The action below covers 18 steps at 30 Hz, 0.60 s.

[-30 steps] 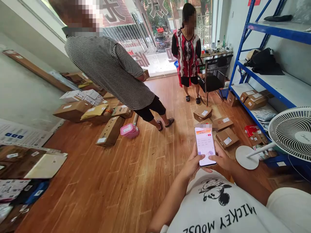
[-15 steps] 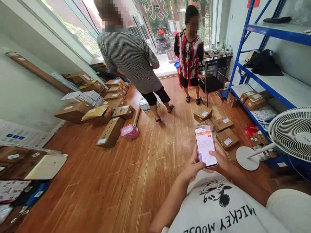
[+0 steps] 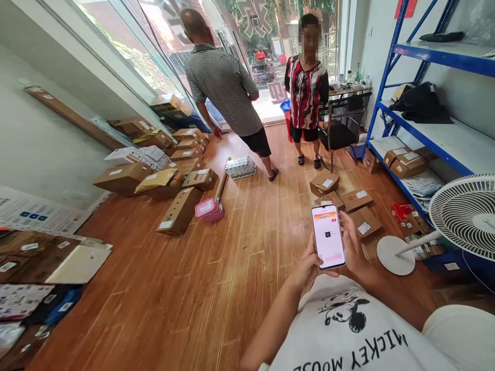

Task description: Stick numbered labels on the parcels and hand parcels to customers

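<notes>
Left hand (image 3: pixel 307 268) grips the phone (image 3: pixel 328 250) from the left and below, thumb near its lower left corner; right hand (image 3: pixel 355 247), fingers loosely extended, stands along its right edge, though whether it touches cannot be told. The phone is at the near right, face up just beyond the shirt (image 3: pixel 342 319), with boxes (image 3: pixel 366 221) farther off and the fan (image 3: pixel 469 221) to its right. The step in hand looks like waiting on a loading screen (image 3: pixel 328 246), mostly pale with a dark square (image 3: pixel 328 234). Another tap would call for a steady left grip and the right thumb over the glass.
</notes>
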Tool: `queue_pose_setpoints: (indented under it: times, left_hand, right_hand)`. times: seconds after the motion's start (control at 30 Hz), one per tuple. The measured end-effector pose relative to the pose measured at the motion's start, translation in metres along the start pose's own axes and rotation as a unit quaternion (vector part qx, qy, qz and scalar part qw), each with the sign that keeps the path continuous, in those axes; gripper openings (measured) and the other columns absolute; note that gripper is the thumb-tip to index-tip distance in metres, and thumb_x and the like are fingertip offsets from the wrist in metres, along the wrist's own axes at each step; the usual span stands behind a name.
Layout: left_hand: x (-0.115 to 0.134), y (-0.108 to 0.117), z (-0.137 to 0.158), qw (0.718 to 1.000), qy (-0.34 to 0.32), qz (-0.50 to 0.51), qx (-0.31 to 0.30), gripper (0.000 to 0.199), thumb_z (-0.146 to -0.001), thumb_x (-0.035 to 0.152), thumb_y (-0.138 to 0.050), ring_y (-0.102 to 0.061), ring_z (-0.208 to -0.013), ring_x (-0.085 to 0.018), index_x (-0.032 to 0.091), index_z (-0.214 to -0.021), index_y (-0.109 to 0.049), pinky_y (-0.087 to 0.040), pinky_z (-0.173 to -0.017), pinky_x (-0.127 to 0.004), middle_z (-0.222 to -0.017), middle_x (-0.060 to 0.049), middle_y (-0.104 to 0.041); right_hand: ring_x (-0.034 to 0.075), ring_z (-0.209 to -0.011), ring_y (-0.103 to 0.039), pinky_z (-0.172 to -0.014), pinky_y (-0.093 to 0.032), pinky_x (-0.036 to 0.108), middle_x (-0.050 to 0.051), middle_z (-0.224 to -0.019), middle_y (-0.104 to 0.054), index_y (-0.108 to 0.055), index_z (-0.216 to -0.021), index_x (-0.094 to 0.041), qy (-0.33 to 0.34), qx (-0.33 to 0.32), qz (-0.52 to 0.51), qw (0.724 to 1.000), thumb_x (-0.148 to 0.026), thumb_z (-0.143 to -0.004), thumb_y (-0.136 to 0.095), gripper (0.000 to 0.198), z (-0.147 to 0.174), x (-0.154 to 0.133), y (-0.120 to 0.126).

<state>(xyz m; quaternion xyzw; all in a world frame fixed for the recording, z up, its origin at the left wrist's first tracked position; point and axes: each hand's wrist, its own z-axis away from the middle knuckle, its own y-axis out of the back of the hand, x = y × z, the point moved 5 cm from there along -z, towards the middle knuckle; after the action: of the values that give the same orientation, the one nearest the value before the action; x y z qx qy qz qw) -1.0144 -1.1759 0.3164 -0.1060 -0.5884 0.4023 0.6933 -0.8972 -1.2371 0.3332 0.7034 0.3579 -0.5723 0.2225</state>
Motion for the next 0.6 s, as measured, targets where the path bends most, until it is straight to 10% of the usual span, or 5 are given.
queue_pose_setpoints:
  times: [0.6]
  left_hand:
    - [0.008,-0.001,0.008,0.999,-0.023,0.022,-0.003,0.115,-0.059,0.009,-0.055,-0.058,-0.120,-0.034,0.048,-0.153,-0.001,-0.063,-0.073,-0.039,-0.158,-0.004,-0.034]
  right_hand:
    - [0.035,-0.141,-0.033,-0.112,-0.030,0.060,0.009,-0.158,-0.028,-0.033,-0.152,-0.033,0.229,-0.087,0.227,0.942,-0.057,-0.098,-0.028,0.059,0.019,-0.021,0.003]
